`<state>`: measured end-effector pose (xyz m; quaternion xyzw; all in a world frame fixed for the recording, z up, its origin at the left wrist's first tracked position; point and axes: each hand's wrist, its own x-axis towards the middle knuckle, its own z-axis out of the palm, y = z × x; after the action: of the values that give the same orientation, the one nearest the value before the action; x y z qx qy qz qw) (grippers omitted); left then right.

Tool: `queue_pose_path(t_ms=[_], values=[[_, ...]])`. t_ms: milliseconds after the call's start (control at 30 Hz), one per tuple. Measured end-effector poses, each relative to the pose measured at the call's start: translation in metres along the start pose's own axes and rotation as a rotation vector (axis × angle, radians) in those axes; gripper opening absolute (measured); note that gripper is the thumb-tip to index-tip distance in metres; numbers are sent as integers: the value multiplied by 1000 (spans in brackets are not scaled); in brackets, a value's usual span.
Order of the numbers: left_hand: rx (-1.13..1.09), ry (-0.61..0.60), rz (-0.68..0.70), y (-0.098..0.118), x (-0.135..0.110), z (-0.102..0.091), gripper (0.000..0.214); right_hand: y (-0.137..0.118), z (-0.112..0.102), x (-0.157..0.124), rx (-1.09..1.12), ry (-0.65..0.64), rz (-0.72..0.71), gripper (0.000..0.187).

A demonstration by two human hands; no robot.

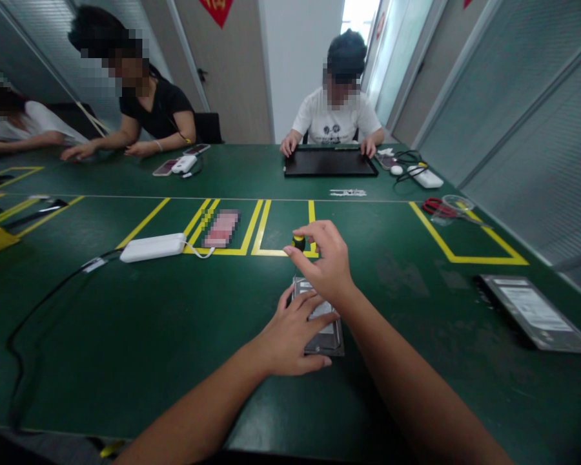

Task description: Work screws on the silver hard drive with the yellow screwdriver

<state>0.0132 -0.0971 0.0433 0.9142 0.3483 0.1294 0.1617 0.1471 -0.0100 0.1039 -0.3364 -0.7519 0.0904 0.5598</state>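
A hard drive point(333, 341) with a metal casing and a white label lies on the green table in front of me. My left hand point(297, 332) rests across it, fingers spread over the label and edges. Above the drive's far end, my right hand point(325, 255) pinches a small screwdriver point(299, 242) by its yellow and black handle, between thumb and index finger. The thin shaft points down toward the drive's far left corner; whether its tip sits in a screw is too small to tell.
Another hard drive point(532, 310) lies at the right. A white power strip point(152, 247) with a black cable and a phone point(223, 227) are left. Red scissors point(440, 207) lie near a clear round lid point(458, 203). Opposite, a person holds a black tray point(330, 161); other people sit left.
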Motion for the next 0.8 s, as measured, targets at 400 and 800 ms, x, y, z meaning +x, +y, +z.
queue_pose_path(t_ms=[400, 800], values=[[5, 10, 3, -1, 0, 2, 80, -2, -1, -1, 2, -3, -21, 18], [1, 1, 2, 0, 0, 0, 81, 1, -1, 0, -28, -5, 6, 23]])
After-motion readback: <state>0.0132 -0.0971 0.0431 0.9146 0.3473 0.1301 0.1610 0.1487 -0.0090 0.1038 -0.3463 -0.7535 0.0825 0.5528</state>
